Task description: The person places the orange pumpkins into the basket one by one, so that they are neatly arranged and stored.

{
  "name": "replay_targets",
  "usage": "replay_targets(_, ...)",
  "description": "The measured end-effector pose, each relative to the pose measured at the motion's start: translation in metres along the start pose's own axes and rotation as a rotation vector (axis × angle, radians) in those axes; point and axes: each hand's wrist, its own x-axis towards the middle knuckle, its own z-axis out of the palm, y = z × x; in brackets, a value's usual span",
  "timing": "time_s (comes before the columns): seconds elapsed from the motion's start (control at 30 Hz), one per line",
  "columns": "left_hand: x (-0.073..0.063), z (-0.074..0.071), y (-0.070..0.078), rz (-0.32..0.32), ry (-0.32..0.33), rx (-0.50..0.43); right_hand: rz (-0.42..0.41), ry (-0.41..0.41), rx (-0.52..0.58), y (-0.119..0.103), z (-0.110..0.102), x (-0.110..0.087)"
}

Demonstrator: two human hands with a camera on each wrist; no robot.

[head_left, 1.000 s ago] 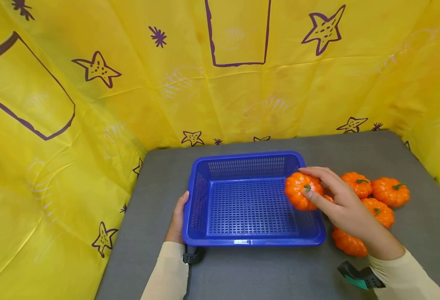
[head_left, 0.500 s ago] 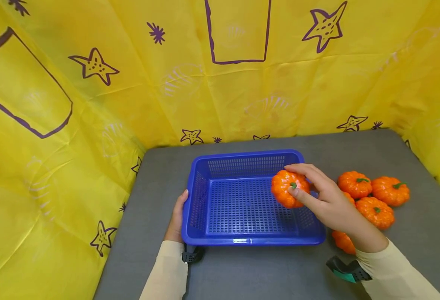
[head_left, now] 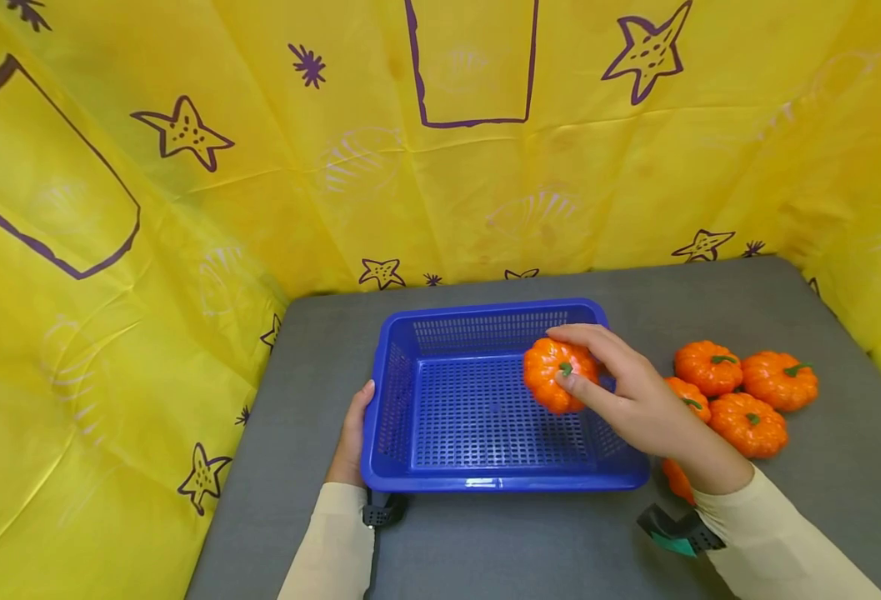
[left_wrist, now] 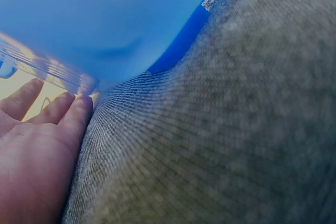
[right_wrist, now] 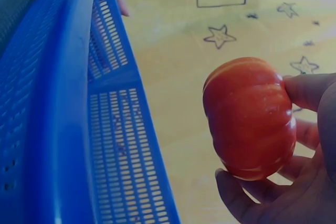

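Observation:
In the head view my right hand [head_left: 638,408] holds a small orange pumpkin [head_left: 553,379] over the right part of a blue plastic basket [head_left: 500,483]. The thumb lies near the green stem and the fingers reach round the far side. The right wrist view shows the same pumpkin [right_wrist: 249,119] gripped by the fingertips, beside the basket's slotted wall [right_wrist: 128,145]. My left hand [head_left: 352,437] rests along the basket's left side, its thumb at the rim. Seen from the left wrist, its fingers [left_wrist: 76,116] extend straight against the basket.
Several more orange pumpkins lie grouped right of the basket, among them one at the back [head_left: 708,367], one far right [head_left: 779,382] and one in front [head_left: 749,425]. My right forearm partly covers another pumpkin [head_left: 678,481]. Yellow patterned cloth [head_left: 470,200] walls the grey table [head_left: 500,550].
My right hand has carried the pumpkin leftward, from the basket's right rim to over its inside, uncovering more of the pumpkins on the table. The left hand and basket have stayed put.

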Motion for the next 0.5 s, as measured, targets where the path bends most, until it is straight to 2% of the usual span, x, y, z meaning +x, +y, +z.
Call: replay_targets(0.5,-0.001,0.000,0.001,0.000,0.011,0.008,-0.017,-0.031,0.015,-0.004,0.010,0.019)
